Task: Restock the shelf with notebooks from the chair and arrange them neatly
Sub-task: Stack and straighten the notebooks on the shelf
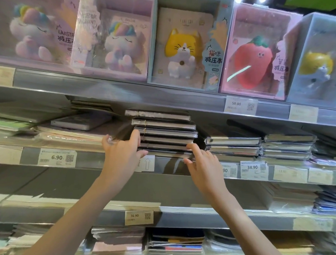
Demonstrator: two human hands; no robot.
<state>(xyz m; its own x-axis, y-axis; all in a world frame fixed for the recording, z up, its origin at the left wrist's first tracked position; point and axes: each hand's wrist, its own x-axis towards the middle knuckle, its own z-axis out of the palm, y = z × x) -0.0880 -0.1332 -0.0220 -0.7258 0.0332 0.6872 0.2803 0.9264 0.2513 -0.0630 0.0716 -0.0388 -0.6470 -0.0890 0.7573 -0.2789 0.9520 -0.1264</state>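
Store shelving fills the view; the chair is out of frame. On the middle shelf, a stack of wrapped notebooks already sits, uneven at its edges, so alignment likely remains. Left hand presses the stack's left side, grip wide, fingers straight. Right hand touches its lower right corner, fingers loosely spread, holding nothing.
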